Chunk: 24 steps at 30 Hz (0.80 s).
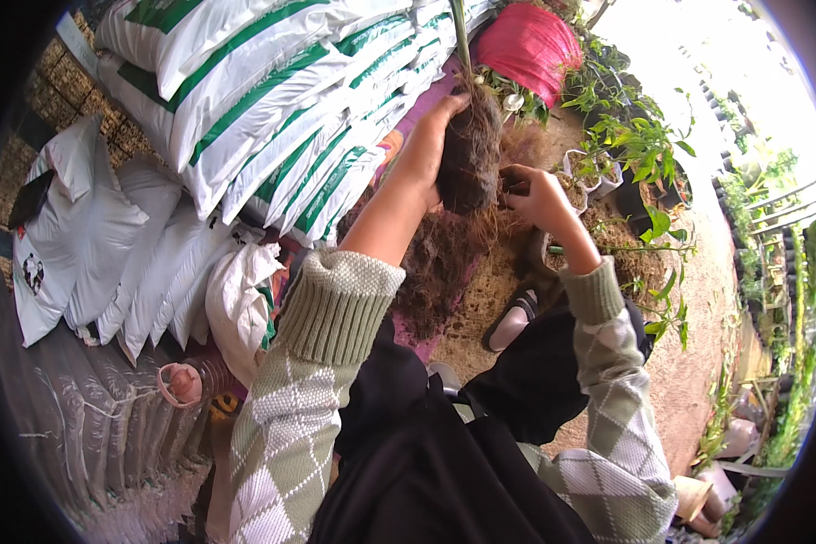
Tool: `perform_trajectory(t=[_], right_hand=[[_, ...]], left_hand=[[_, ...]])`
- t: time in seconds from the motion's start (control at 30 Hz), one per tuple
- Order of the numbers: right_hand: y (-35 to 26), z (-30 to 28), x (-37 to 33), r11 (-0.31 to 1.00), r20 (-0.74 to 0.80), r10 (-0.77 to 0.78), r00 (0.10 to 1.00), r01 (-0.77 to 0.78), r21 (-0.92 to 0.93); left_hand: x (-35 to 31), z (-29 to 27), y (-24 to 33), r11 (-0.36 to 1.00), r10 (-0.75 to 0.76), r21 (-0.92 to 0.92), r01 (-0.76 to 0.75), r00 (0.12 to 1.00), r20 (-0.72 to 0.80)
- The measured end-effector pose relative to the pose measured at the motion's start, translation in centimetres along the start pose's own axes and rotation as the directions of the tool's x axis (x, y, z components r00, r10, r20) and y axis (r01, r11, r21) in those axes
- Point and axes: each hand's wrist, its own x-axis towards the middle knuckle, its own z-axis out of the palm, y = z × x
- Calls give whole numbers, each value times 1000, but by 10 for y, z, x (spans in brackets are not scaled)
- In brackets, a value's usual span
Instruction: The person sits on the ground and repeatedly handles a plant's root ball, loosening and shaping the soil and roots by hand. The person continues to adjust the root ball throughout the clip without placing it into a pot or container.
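Note:
My left hand (pixel 424 150) grips a potted-out plant by its dark root ball (pixel 470 168). The plant is upright, with its green stem (pixel 461 36) running up past the top edge of the view. Loose brown roots (pixel 491 227) hang from the ball's lower right side. Close beside those roots is my right hand (pixel 539 199), its fingers curled together; what lies between them, if anything, is hidden. Below the root ball, a heap of dark soil (pixel 431 272) lies on a purple sheet (pixel 467 313).
White sacks with green stripes (pixel 272 118) are stacked at left, with plain white sacks (pixel 91 236) below them. A red bundle (pixel 530 50) sits at the far side. Leafy potted plants (pixel 644 172) stand at right. A plastic bottle (pixel 204 376) lies at lower left.

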Motion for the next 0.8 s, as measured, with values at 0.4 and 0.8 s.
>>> perform_trajectory(t=[0.4,0.8], right_hand=[[3,-72,-7,943,-538,24,843,160,293],[-45,-50,-22,640,-394,-768,505,643,-422]], left_hand=[[16,20,-43,995,-66,-74,73,993,93],[31,19,-57,974,-55,-212,83,990,133]])
